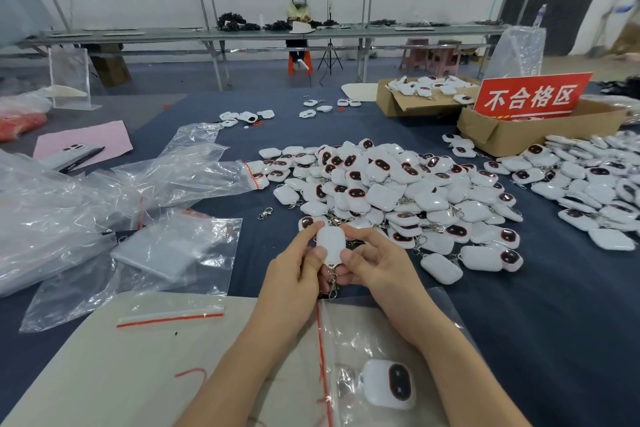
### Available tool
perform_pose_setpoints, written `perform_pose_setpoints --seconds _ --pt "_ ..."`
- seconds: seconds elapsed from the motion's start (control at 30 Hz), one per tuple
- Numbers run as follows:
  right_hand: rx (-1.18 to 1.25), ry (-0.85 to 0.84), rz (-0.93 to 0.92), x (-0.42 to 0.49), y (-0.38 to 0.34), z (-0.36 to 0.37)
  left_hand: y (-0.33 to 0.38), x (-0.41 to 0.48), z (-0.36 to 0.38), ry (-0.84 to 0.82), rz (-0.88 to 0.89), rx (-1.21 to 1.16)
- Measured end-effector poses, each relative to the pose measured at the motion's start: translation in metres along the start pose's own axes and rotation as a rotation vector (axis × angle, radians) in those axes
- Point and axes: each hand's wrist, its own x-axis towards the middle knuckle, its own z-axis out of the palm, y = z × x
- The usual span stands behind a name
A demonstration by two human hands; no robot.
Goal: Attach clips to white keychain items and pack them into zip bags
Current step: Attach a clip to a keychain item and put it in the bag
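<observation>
A white keychain item is held up between both hands, plain back toward me, over the dark blue table. My left hand grips its left edge with thumb and fingers. My right hand pinches its right edge. A metal clip and chain hangs from the item's lower end between my palms. A zip bag with a red seal lies under my wrists, and a white keychain item with a dark window lies in it.
A large heap of white keychain items lies just beyond my hands, more at the right. Loose zip bags cover the left side. A spare clip lies alone. Cardboard boxes and a red sign stand far right.
</observation>
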Motion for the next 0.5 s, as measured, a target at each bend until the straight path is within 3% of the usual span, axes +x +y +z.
perform_pose_setpoints --seconds 0.5 --pt "0.104 0.048 0.048 -0.0018 -0.0091 0.0053 0.0015 -0.0034 -0.0007 -0.044 -0.081 -0.104"
